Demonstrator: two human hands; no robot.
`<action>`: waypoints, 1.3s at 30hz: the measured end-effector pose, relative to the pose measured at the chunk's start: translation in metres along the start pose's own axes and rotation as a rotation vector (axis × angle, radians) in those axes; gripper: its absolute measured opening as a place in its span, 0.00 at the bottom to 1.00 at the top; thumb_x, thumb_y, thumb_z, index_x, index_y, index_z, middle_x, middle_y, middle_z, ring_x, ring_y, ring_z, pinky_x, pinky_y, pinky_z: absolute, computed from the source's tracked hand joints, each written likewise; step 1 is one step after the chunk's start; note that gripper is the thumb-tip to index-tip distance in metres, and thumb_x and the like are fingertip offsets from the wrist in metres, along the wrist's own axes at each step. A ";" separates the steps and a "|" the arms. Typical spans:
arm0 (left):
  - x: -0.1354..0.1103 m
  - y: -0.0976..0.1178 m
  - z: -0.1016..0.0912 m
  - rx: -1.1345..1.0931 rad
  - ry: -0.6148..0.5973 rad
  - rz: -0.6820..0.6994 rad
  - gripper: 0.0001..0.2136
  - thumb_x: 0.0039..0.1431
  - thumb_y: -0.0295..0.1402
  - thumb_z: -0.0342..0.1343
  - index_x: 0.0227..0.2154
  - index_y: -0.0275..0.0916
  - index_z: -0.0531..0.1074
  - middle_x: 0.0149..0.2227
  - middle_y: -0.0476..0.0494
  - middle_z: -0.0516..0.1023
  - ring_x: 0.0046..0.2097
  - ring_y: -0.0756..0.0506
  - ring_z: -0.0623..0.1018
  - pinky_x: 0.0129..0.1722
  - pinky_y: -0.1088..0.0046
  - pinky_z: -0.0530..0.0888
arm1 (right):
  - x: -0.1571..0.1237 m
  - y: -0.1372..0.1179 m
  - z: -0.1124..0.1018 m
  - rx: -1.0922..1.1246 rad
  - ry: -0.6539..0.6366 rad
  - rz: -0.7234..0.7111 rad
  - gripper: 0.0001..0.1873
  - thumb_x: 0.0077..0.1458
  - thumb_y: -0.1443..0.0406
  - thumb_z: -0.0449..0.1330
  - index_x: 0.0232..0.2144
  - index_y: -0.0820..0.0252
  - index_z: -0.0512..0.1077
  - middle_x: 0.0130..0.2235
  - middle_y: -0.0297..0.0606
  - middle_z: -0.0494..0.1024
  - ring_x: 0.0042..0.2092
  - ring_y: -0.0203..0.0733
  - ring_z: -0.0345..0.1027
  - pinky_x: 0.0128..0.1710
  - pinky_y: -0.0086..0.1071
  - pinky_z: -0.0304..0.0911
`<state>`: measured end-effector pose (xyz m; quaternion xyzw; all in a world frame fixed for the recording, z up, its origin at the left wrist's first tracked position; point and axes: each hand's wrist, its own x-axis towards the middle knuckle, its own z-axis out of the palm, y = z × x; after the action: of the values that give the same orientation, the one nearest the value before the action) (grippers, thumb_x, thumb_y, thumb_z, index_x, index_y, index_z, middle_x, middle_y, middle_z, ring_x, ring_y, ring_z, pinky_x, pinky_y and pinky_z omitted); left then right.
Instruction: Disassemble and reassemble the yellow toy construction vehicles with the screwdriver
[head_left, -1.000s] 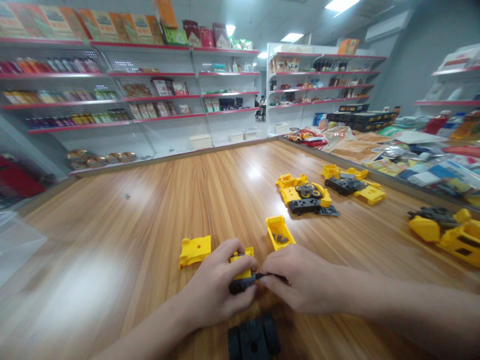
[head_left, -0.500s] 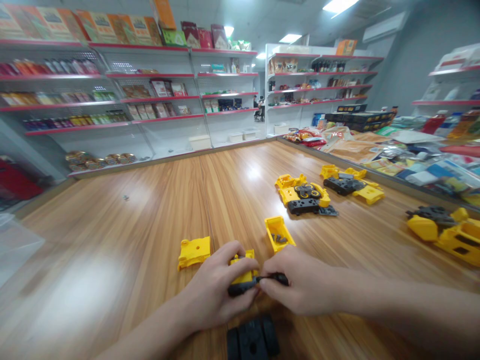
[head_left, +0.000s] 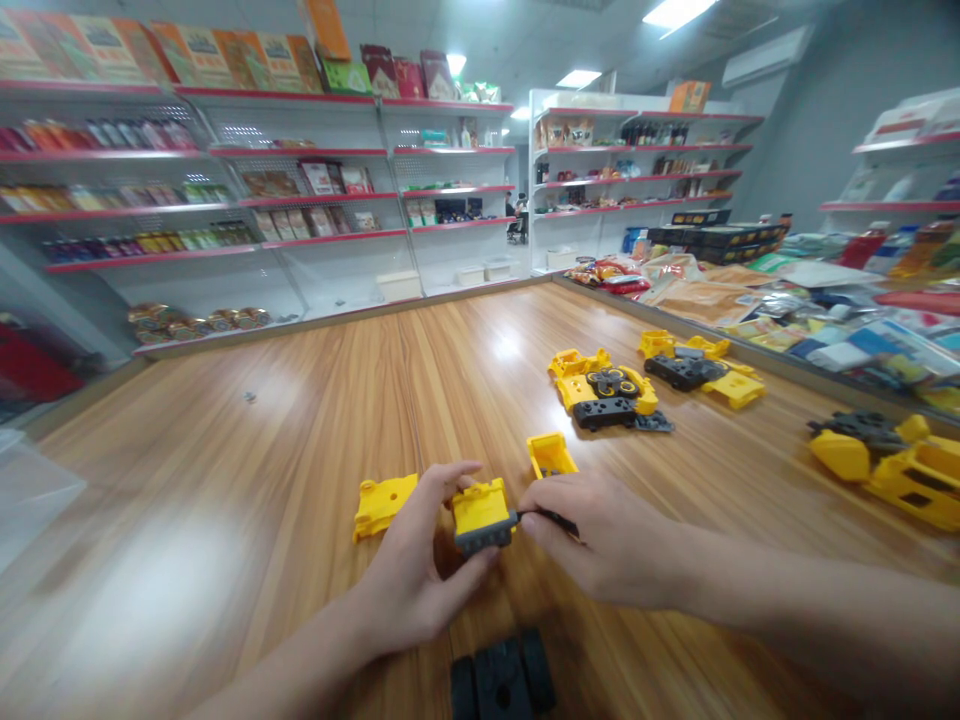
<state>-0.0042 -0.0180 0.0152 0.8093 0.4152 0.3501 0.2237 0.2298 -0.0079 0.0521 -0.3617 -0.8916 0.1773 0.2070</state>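
My left hand [head_left: 420, 575] grips a small yellow toy body on a grey base [head_left: 481, 516], thumb and fingers around its left side. My right hand [head_left: 600, 545] pinches a thin black tool [head_left: 551, 517] whose tip meets the right side of that toy part. A flat yellow panel [head_left: 382, 500] lies just left of my left hand. A yellow bucket-shaped piece [head_left: 550, 453] sits just beyond my right hand. A black wheel block [head_left: 502, 682] rests on the table close to me, between my forearms.
The wooden table [head_left: 300, 420] carries more yellow and black toy parts in piles at mid right [head_left: 609, 390], further right [head_left: 701, 368] and far right [head_left: 892, 460]. Packaged goods [head_left: 787, 290] cover the right side. Store shelves [head_left: 247, 190] line the back.
My left hand has turned the yellow toy part upright so its yellow top shows. Both hands have shifted slightly away from me, the right still holding the black tool against the part.
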 end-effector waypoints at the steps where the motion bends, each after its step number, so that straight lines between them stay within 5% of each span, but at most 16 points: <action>1: -0.001 -0.001 0.000 -0.019 0.008 -0.005 0.28 0.56 0.29 0.58 0.57 0.45 0.54 0.50 0.41 0.69 0.51 0.42 0.72 0.52 0.62 0.69 | 0.000 0.000 0.000 0.021 0.001 0.008 0.11 0.63 0.67 0.49 0.32 0.61 0.69 0.31 0.36 0.76 0.32 0.36 0.66 0.31 0.30 0.54; 8: 0.006 0.004 -0.005 -0.049 -0.153 0.081 0.20 0.60 0.29 0.56 0.53 0.46 0.60 0.45 0.43 0.68 0.46 0.44 0.72 0.45 0.66 0.70 | 0.001 0.000 0.000 0.060 -0.035 0.043 0.13 0.64 0.65 0.49 0.26 0.60 0.64 0.27 0.32 0.70 0.28 0.32 0.59 0.30 0.27 0.53; 14: 0.009 0.007 -0.006 -0.047 -0.181 0.161 0.16 0.60 0.28 0.56 0.50 0.45 0.64 0.52 0.41 0.62 0.55 0.43 0.66 0.54 0.64 0.66 | 0.001 0.002 0.002 0.062 -0.079 0.038 0.13 0.63 0.66 0.49 0.26 0.60 0.63 0.26 0.31 0.69 0.28 0.32 0.58 0.29 0.27 0.51; 20: 0.009 0.007 -0.008 -0.057 -0.255 0.168 0.16 0.60 0.26 0.54 0.49 0.44 0.64 0.51 0.41 0.63 0.53 0.45 0.68 0.54 0.67 0.67 | 0.000 0.001 0.003 0.035 -0.102 -0.009 0.11 0.62 0.67 0.50 0.26 0.60 0.63 0.26 0.31 0.68 0.27 0.32 0.55 0.29 0.28 0.49; 39: 0.008 0.008 -0.009 0.003 -0.294 0.196 0.13 0.60 0.26 0.53 0.47 0.43 0.66 0.49 0.41 0.62 0.52 0.45 0.68 0.53 0.68 0.68 | 0.002 -0.002 0.005 0.368 -0.199 0.191 0.15 0.60 0.67 0.51 0.21 0.61 0.61 0.22 0.27 0.61 0.27 0.30 0.56 0.26 0.27 0.48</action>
<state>-0.0031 -0.0150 0.0296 0.8886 0.2977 0.2474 0.2459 0.2242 -0.0087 0.0493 -0.3814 -0.8219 0.3906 0.1625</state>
